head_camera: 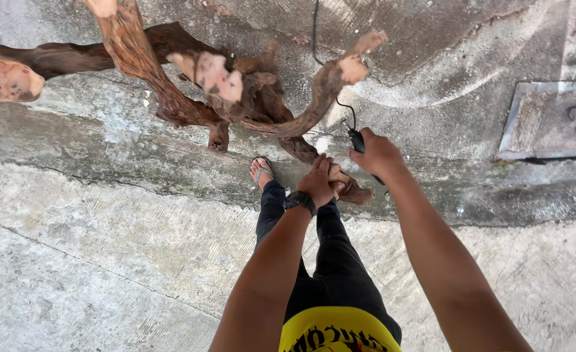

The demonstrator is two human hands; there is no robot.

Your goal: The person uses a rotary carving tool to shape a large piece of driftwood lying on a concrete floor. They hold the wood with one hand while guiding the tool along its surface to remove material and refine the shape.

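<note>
A large twisted piece of dark brown driftwood (pixel 249 98) with pale cut ends stands on the concrete ground ahead of me. My left hand (pixel 318 181), with a black watch on the wrist, reaches down to a lower branch end of the wood (pixel 356 193) and touches it. My right hand (pixel 378 155) is closed around a black tool handle (pixel 358 139), whose black cable (pixel 315 32) runs up and away over the wood. My legs in black trousers and a foot in a sandal (pixel 262 172) stand just below the wood.
The ground is rough grey concrete with a raised, stained step (pixel 105 150) running across. A square metal cover (pixel 552 120) with a handle lies at the right. Cracks run through the lower slab at the left.
</note>
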